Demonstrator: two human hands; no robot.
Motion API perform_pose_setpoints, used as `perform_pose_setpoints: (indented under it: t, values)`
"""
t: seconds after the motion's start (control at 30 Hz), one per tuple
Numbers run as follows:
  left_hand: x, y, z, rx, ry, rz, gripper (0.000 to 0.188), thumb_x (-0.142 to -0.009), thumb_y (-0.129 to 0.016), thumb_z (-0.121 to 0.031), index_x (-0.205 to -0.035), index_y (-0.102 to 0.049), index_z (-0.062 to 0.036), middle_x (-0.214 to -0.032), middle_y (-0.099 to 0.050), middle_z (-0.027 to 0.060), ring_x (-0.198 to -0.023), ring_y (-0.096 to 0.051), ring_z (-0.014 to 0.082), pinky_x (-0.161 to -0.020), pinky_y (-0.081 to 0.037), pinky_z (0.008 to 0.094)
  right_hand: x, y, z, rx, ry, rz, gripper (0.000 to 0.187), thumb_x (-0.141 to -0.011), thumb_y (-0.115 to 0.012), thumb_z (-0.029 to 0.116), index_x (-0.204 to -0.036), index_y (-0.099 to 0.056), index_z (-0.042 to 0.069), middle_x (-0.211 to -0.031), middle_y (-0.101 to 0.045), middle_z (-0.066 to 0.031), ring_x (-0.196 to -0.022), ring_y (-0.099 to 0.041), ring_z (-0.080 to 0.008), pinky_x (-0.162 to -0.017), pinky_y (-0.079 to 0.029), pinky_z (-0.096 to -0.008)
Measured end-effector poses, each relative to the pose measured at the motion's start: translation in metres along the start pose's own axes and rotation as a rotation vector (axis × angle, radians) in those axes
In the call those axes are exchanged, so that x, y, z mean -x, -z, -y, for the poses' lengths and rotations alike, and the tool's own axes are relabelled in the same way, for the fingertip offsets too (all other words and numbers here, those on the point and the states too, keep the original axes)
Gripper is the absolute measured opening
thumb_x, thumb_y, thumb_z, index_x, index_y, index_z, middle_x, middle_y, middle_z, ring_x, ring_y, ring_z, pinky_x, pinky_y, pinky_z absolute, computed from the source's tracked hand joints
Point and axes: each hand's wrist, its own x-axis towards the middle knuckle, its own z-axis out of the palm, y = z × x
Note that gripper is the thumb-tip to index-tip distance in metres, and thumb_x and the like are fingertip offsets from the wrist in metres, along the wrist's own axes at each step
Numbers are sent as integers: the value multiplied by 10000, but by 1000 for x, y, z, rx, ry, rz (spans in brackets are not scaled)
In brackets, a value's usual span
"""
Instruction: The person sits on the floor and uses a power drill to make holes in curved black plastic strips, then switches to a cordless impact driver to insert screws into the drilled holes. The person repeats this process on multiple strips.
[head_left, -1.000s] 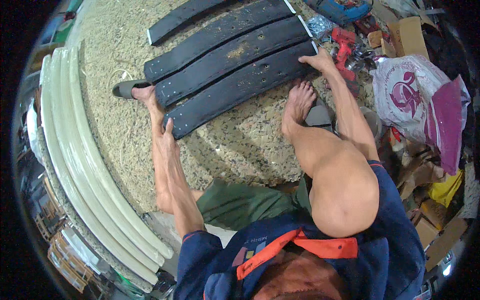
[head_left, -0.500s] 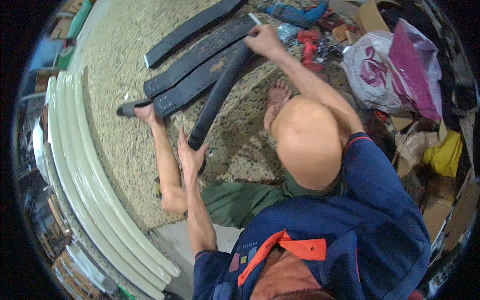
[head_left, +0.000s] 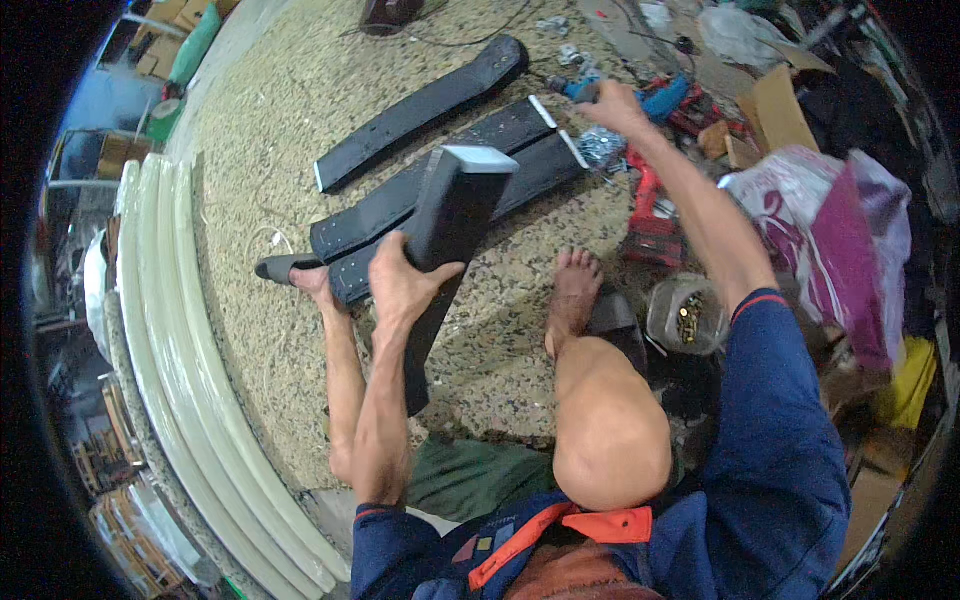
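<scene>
My left hand is closed around a long black bar with a pale, flat end cap. The bar is tilted up, its capped end raised above the floor. Farther off and to the right, my right hand has its fingers curled on a blue power tool, whose middle is partly hidden by the hand. Beyond the held bar, two similar black bars lie side by side on the floor. Another black bar with a rounded end lies past them.
A red power tool and an open tub of brass-coloured small parts are at the right. Beside them lie plastic bags and cardboard. Long wrapped pale tubes run along the left. My bare foot rests on the floor.
My right hand has let go of the bar's far end and moved right onto the blue tool. My left hand has shifted along the bar, whose far end has risen.
</scene>
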Motion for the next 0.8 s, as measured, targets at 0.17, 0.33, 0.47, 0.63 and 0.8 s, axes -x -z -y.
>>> perform_pose_setpoints:
  t: [0.17,0.33,0.47,0.63,0.8]
  values:
    - [29,111,17,460,212,-38,513,-733,-882,-75,-1171,-649,59,-1065,-726,147,-985,-691,239,-957,-535,371,-48,-32,-69,381,-7,105,960,-658,-893,423,-1411,-458,17,-1379,-554,-277,-1294,-525,-455,-1070,-421,-588]
    - [117,159,57,631,370,-395,646,-882,-744,-142,-1439,-465,30,-1341,-585,148,-1240,-552,265,-1126,-381,403,-60,-45,-83,537,45,79,1068,-609,-915,481,-1437,-424,19,-1435,-483,-304,-1386,-406,-489,-1112,-337,-654]
    - [189,141,87,1038,593,-601,613,-949,-731,-251,-1448,-481,3,-1371,-581,144,-1248,-547,248,-1112,-394,406,-55,-19,-77,535,-10,116,1103,-581,-908,530,-1418,-447,-22,-1471,-429,-340,-1392,-379,-519,-1114,-331,-662]
    - [271,81,96,1301,806,-749,632,-901,-790,-352,-1371,-551,-3,-1365,-603,95,-1247,-556,239,-1067,-460,454,-26,59,-41,421,-132,-6,971,-578,-888,547,-1302,-608,-36,-1393,-546,-307,-1320,-501,-478,-1057,-438,-602]
    - [326,11,103,1466,1019,-878,693,-846,-847,-345,-1380,-547,-23,-1410,-569,98,-1265,-543,290,-1067,-453,522,2,164,8,227,87,-83,977,-542,-874,561,-1269,-641,-48,-1183,-703,-243,-1103,-685,-355,-987,-523,-451]
